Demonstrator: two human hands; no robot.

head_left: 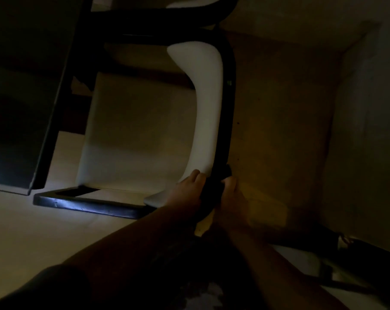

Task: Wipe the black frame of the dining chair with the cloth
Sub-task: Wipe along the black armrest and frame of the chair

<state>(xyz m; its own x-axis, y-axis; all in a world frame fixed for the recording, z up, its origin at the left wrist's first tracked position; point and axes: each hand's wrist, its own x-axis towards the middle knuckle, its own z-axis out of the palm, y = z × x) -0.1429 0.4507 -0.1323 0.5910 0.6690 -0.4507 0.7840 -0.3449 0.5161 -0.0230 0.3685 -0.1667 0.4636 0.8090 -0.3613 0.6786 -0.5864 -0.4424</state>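
1. You are working in very dim light on a dining chair [145, 130] seen from above, its pale seat tucked beside a dark worktop [22, 97] at the left; a second chair of the same kind [185, 3] is showing just beyond it at the top edge.
2. The black frame [228, 104] is running as a curved bar along the outer side of the white backrest [203, 108], and a lower black rail [89, 205] is lying along the floor [44, 231].
3. By the look of it, you are dealing with a stiff, smooth frame that is not going to flex, so pressing firmly should be safe; the chair may slide on the floor if you are pushing sideways.
4. The cloth [212, 189] is appearing only as a dark soft mass on the frame between your hands; its edges are lost in shadow. Judged soft and light, it should be wrapping round the bar easily.
5. Your left hand [185, 193] is curling its fingers [197, 175] over the frame and the backrest's lower end.
6. Your right hand [231, 202] is closing its fingers [229, 180] round the cloth-covered bar from the outer side, gripping rather than spread.
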